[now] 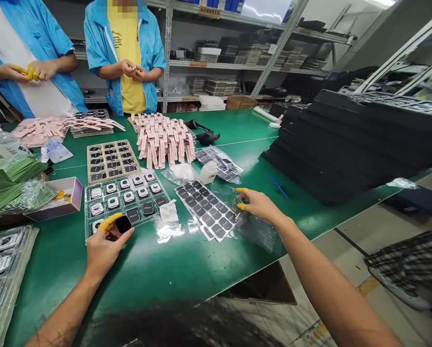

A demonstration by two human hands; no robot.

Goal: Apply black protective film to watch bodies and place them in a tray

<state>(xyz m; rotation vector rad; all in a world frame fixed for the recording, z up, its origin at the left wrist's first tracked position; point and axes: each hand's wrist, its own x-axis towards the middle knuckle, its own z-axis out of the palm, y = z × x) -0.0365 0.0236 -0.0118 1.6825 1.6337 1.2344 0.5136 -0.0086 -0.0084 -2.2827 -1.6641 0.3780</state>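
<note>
My left hand point(103, 250), with a yellow finger cot, grips a smartwatch case point(123, 224) between thumb and fingers, its dark screen facing up. Behind it lies a clear plastic tray point(89, 195) with watch cases in its pockets, some showing white backs and some dark faces. My right hand point(259, 205), with yellow finger cots, hovers by the right end of a sheet of dark square stickers point(208, 209). Its thumb and forefinger are apart. Clear film point(255, 231) lies beneath that hand. A crumpled white wipe point(169, 212) rests between the tray and the sheet.
A beige tray of dark squares point(112, 161), pink straps point(163, 140) and a small white bottle point(208, 172) are farther back. Black trays point(338, 144) are stacked right, near a blue stick point(280, 187). Green straps point(17, 183) fill the left. Two people in blue jackets point(93, 43) stand opposite.
</note>
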